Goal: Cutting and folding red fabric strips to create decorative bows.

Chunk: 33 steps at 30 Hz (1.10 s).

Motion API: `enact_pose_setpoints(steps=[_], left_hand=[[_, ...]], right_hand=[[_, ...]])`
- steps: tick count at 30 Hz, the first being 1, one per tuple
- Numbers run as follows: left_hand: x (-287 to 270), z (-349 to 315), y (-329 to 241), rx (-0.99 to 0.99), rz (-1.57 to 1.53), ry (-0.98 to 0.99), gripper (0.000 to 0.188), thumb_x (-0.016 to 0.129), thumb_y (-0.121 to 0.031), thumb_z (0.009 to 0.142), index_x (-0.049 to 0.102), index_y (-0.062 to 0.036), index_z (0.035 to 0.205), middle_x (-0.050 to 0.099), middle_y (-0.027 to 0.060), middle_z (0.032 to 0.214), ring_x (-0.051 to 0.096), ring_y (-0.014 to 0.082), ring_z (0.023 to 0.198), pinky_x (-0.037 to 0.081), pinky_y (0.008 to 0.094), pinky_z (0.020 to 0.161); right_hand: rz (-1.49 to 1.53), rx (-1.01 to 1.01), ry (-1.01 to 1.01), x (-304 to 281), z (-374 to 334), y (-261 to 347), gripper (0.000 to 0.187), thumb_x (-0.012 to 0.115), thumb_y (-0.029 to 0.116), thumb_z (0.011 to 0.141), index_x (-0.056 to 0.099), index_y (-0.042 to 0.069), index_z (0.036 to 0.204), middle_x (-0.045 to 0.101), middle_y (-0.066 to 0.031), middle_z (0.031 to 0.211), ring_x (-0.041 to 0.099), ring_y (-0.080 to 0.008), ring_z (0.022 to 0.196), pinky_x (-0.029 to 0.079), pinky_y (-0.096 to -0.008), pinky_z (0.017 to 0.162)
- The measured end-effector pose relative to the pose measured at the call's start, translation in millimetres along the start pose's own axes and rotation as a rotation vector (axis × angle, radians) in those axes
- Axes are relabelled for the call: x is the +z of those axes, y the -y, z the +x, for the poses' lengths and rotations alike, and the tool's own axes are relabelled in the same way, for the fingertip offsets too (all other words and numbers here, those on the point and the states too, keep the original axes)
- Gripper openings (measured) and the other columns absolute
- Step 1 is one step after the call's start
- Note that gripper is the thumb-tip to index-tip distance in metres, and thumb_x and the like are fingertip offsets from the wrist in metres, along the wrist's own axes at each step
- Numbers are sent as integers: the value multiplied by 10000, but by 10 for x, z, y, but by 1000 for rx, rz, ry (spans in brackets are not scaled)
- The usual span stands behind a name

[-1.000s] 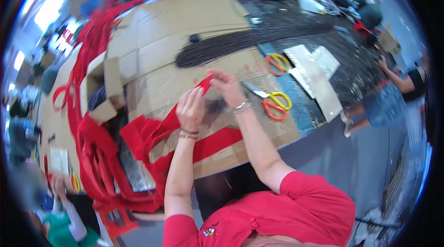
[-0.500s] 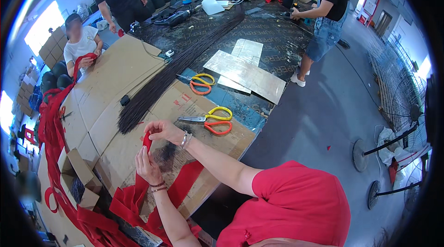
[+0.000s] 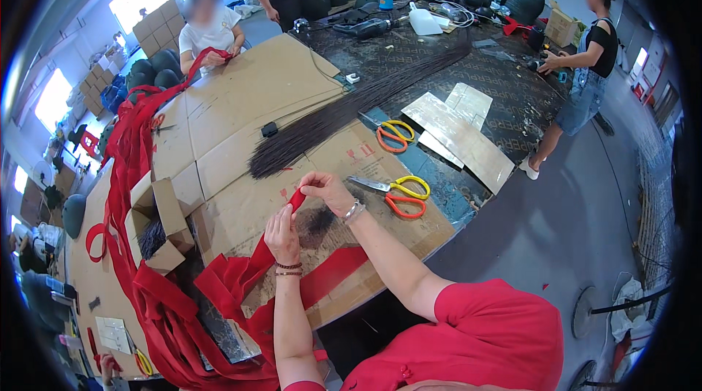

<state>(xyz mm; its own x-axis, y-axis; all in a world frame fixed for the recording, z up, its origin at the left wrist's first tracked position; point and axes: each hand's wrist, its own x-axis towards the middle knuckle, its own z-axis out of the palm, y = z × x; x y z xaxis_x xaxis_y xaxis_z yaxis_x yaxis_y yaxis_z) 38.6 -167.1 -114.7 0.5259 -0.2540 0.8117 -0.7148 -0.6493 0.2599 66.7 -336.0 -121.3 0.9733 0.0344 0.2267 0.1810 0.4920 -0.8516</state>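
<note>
Both hands, left hand (image 3: 282,234) and right hand (image 3: 325,190), pinch the red ribbon (image 3: 296,199) end (probably folding it); beside the scissors (image 3: 398,194), much ribbon lies unworked.

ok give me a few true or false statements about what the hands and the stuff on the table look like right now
1. Both hands pinch the red ribbon: the left hand and the right hand hold the red ribbon. True.
2. The right hand holds the scissors. False: the yellow and orange scissors lie on the cardboard beside the right wrist, untouched.
3. A bundle of dark thin rods lies across the table beyond the hands. True.
4. Only one pair of scissors is on the table. False: a second pair of scissors lies farther off by the rods.
5. The table is covered with a white cloth. False: brown cardboard sheets cover it.
</note>
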Motion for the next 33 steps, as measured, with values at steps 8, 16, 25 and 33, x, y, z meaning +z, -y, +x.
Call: enact_pose_setpoints(steps=[8, 16, 25, 33], left_hand=[[5, 5, -4, -31, -57, 23, 151, 587, -119, 877, 634, -17, 977, 655, 137, 887, 635, 292, 804, 503, 366, 689], [50, -18, 17, -45, -50, 41, 144, 586, -121, 881, 635, -18, 970, 644, 140, 839, 623, 295, 754, 492, 370, 658], [84, 18, -16, -22, -125, -2, 192, 620, -45, 815, 625, -28, 1006, 621, 133, 782, 595, 286, 691, 473, 371, 620], [18, 1, -22, -63, -108, 14, 155, 618, -58, 818, 621, -16, 968, 631, 137, 799, 606, 294, 719, 484, 367, 641]], right_hand=[[30, -6, -37, 79, 10, 69, 41, 652, 81, 841, 623, 64, 864, 612, 26, 791, 553, -46, 731, 452, -197, 691], [3, -4, -67, 22, 36, -15, 39, 643, 84, 848, 610, 68, 860, 605, 33, 774, 547, -43, 688, 452, -198, 630], [-51, -17, -139, -20, 44, -34, 105, 665, 72, 823, 626, 51, 919, 648, -13, 794, 586, -77, 691, 474, -212, 651], [8, -11, -156, 29, 45, -81, 117, 676, 61, 816, 621, 46, 918, 650, -20, 794, 572, -78, 664, 463, -208, 636]])
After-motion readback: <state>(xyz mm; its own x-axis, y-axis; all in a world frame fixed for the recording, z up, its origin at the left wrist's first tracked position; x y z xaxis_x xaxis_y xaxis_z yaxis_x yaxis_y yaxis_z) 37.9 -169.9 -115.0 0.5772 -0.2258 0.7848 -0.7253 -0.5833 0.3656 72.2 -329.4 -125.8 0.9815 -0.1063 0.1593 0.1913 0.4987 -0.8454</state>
